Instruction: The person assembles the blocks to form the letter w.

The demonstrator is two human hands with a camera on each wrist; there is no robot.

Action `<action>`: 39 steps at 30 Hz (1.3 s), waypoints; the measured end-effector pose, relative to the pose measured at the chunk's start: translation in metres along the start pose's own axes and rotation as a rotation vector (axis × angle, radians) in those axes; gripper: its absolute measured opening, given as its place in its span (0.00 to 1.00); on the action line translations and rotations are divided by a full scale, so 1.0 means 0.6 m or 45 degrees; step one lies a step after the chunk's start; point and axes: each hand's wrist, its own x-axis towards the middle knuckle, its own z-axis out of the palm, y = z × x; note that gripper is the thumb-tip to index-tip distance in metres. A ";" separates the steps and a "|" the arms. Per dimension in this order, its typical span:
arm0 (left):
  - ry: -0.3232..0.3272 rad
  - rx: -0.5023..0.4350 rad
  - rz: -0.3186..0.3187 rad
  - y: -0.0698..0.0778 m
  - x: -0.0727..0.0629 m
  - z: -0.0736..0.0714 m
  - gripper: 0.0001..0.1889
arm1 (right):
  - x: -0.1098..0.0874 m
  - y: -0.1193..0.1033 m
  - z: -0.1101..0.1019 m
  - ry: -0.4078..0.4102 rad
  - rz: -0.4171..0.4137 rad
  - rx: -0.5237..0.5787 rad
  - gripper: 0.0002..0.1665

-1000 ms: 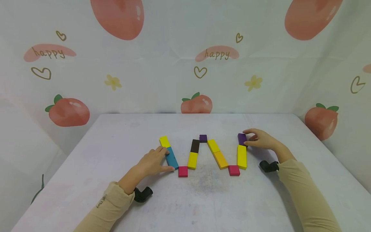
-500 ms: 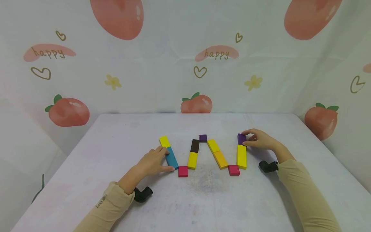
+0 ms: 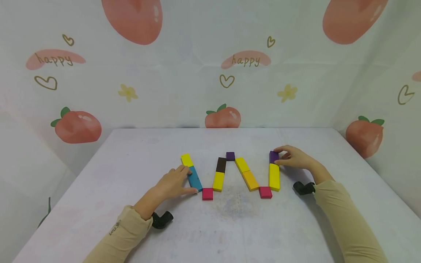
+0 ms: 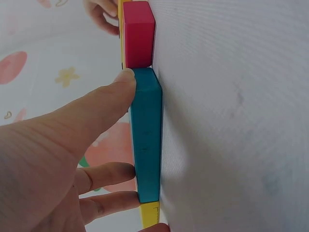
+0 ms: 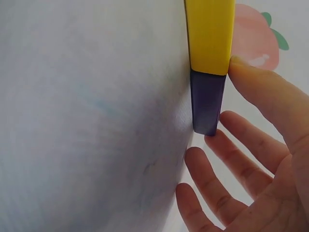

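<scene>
In the head view, several coloured wooden blocks lie in a zigzag on the white table. My left hand (image 3: pixel 174 182) rests at the blue block (image 3: pixel 195 179); its thumb touches the end beside a red block (image 4: pixel 139 34), and its fairly straight fingers touch the block's side near the yellow block (image 3: pixel 186 159). On the right, my right hand (image 3: pixel 296 157) holds the small purple block (image 5: pixel 207 102) with thumb and fingertips. That block abuts the end of a long yellow block (image 5: pixel 210 36). In the right wrist view, the thumb tip also lies against the yellow block.
Between the hands lie a dark brown block (image 3: pixel 221 165), a purple block (image 3: pixel 230 156), an orange-yellow block (image 3: pixel 250 181) and another red block (image 3: pixel 265 192). Black wrist-worn devices (image 3: pixel 162 220) hang by both sleeves. A printed cloth (image 3: pixel 181 73) stands behind the table.
The right-hand purple block has turned slightly and now lines up with the yellow block below it. My right hand has shifted a little left with it. The left hand stays in place.
</scene>
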 end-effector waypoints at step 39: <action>-0.008 -0.005 -0.005 0.001 0.000 0.002 0.33 | 0.001 0.010 0.003 0.006 0.023 0.001 0.35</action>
